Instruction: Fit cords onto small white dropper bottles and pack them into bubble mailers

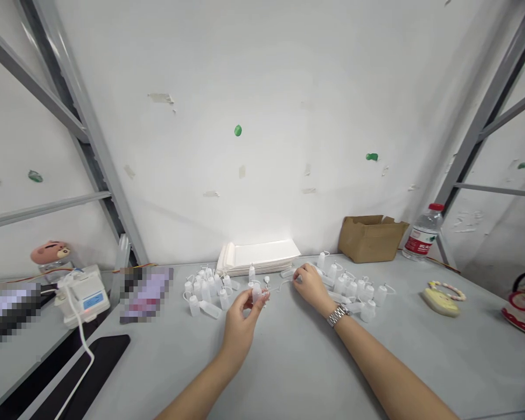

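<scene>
My left hand point(241, 315) pinches a small translucent squeeze bottle point(256, 291) between thumb and fingers, just above the table. My right hand point(311, 287), with a metal watch point(337, 315) on its wrist, rests farther right with curled fingers. Whatever is between its fingertips is too small to make out. Beside those fingertips are a bottle lying on its side point(287, 272) and a thin white strap point(283, 284). A group of similar bottles point(205, 289) stands and lies left of my left hand. Another group point(352, 287), many with looped cap straps, is around my right wrist.
Behind my hands, a stack of white sheets point(262, 255) lies against the wall. A cardboard box point(371, 239) and a water bottle point(422, 233) stand back right. A yellow object point(441, 301) lies right; a blurred phone-like object point(147, 294) and a white power strip point(85, 294) are left.
</scene>
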Tool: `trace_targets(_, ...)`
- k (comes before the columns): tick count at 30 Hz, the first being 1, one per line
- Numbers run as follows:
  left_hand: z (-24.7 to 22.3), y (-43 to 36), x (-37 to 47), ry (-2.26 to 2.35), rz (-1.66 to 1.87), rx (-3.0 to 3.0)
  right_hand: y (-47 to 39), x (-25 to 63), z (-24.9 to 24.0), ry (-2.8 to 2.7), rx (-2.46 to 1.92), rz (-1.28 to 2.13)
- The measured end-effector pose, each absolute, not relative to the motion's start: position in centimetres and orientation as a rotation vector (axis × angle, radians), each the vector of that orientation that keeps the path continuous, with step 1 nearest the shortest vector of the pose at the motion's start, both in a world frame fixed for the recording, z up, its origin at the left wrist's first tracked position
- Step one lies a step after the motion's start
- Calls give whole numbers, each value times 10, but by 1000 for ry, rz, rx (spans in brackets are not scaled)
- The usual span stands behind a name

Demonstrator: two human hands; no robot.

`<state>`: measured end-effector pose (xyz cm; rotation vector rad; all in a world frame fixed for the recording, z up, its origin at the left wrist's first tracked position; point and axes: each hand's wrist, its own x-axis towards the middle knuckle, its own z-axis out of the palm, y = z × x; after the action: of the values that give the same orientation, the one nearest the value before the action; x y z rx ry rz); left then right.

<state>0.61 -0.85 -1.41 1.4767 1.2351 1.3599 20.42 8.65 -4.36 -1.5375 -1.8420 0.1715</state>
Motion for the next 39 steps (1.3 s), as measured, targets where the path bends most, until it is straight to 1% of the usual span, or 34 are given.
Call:
trace_targets(5, -13, -9, 7, 1259, 1352, 1475, 83, 215, -19, -1649, -1495, 396)
trace_targets(7, -12, -10, 7, 1258, 1335, 1492, 77, 215, -9, -1530, -1383, 639)
trace_targets(11, -12, -11, 8, 1241, 1292, 1539, 63, 199, 1, -1167, -976, 1298)
trace_targets(14, -11, -11, 9, 1228, 1257, 1563, 53, 185, 3, -1113, -840, 1479)
trace_targets(19, -10, -11, 10, 1207, 1225, 1585, 40, 171, 5, -1262, -753, 1546)
trace_targets(24, -11, -10, 10, 1200, 1228, 1586, 33, 167, 7, -1377, -758, 1506)
trace_targets(33, -11, -11, 10, 1221, 1228, 1605, 30, 164, 6, -1441, -724, 1498)
trace_targets(39, -11, -11, 9, 1255, 1230, 1664, 27, 160, 9, -1365, -769, 1446)
